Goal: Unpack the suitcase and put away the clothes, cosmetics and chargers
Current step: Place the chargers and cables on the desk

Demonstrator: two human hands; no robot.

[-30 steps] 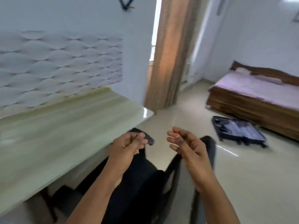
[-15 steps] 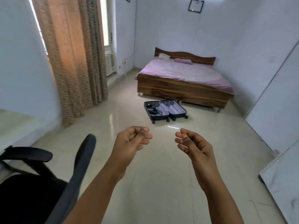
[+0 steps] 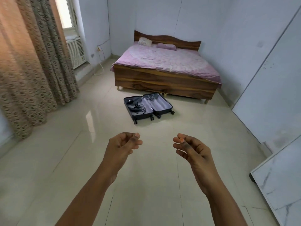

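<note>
Glossy cream tiled floor (image 3: pixel 146 185) under an open black suitcase (image 3: pixel 147 106) and a wooden bed (image 3: pixel 164 80).

Both forearms are bare, no sleeves, watch or rings; the right hand (image 3: pixel 193 152) has an orange-painted nail.

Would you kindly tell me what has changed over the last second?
The view swung from the desk and chair towards the bed. The open suitcase now lies straight ahead. Both hands, left and right, stayed raised, loosely curled and empty.
</note>
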